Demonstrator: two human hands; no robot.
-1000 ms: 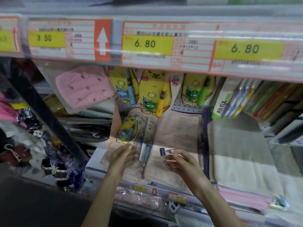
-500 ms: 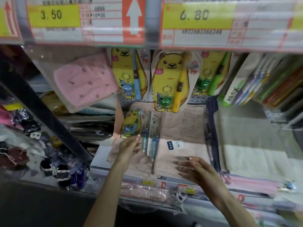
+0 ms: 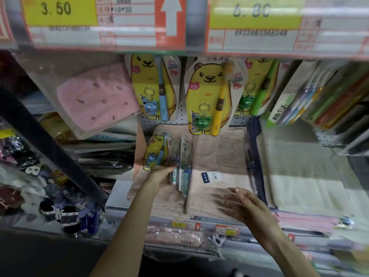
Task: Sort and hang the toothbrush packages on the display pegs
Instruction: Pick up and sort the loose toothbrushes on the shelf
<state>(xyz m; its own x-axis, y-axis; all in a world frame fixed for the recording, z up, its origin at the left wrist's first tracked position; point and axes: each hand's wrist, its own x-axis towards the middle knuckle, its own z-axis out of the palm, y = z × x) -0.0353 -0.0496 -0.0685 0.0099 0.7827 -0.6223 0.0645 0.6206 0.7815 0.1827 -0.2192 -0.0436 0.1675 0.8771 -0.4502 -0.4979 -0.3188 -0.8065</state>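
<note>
Drawing back from the small white label (image 3: 211,176) it was pinching a second ago, the right hand (image 3: 245,204) now hovers over the front of the folded pink towel (image 3: 217,152), fingers straight and loosely spread, blurred, holding nothing. The left hand (image 3: 161,173) has kept its place, fingers curled round the lower end of a small yellow bear toothbrush package (image 3: 157,150). That card shows a cartoon bear face, a blue brush and a blue charm under clear plastic, and tilts up towards the pegs. Two slim clear blister packs (image 3: 185,168) with bluish brushes sit just beside its fingers; I cannot tell whether the same grip holds them. Above, three larger bear packages hang against the white pegboard (image 3: 181,118): one with a blue brush (image 3: 151,86), one with a yellow brush (image 3: 209,96), one with a green brush (image 3: 257,86). A price strip (image 3: 60,9) crosses the top and hides the pegs themselves. A bagged pink cloth (image 3: 95,98) leans in at the left, an All-fix multi-pack (image 3: 283,108) at the right, and a cream towel (image 3: 299,184) lies beside the pink one.
</note>
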